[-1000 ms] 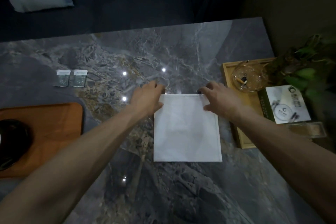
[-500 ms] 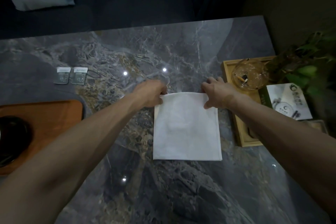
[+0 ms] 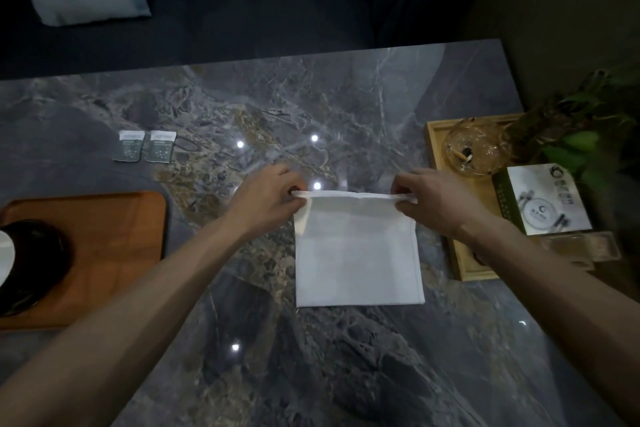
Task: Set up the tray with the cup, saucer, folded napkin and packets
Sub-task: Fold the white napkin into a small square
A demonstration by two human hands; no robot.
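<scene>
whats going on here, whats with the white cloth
A person is folding a white napkin on a dark marble table. The left hand and right hand each pinch a far corner, lifting that edge while the near part lies flat. Two packets lie on the table to the left, not yet on the orange wooden tray, which holds a dark saucer at its left edge.

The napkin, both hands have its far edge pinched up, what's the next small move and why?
Probably draw the far edge toward the near edge to fold the napkin in half: the left hand and right hand pinch its far corners, lifted off the table, and it lies unfolded, off the tray.
</scene>
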